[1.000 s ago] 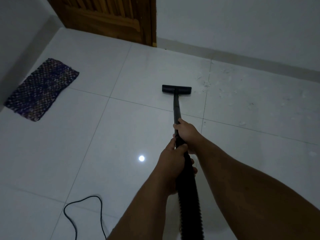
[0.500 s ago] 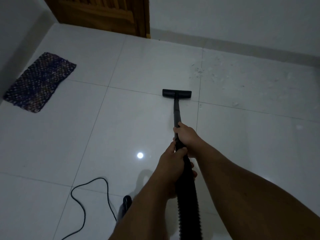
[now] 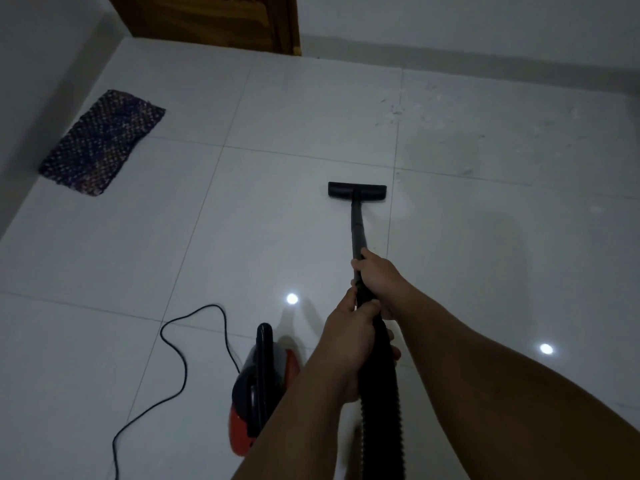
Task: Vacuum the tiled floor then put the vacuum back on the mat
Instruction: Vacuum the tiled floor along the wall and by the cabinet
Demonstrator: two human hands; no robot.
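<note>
Both my hands grip the black vacuum wand (image 3: 357, 226). My right hand (image 3: 379, 278) is farther along it; my left hand (image 3: 349, 336) holds where the ribbed hose (image 3: 382, 403) begins. The flat black floor head (image 3: 357, 190) rests on the white tiled floor (image 3: 242, 237) ahead of me. The red and grey vacuum body (image 3: 258, 389) sits on the floor just left of my left forearm. A dark woven mat (image 3: 104, 142) lies at the far left by the wall. Pale dust and crumbs (image 3: 450, 116) are scattered on the tiles beyond the head to the right.
The black power cord (image 3: 180, 341) loops over the floor left of the vacuum body. A wooden door (image 3: 214, 19) stands at the far wall. Walls close the room on the left and at the back.
The floor head has drawn back toward me, away from the dusty tile. The view has tilted down, so the vacuum body and more of the cord now show.
</note>
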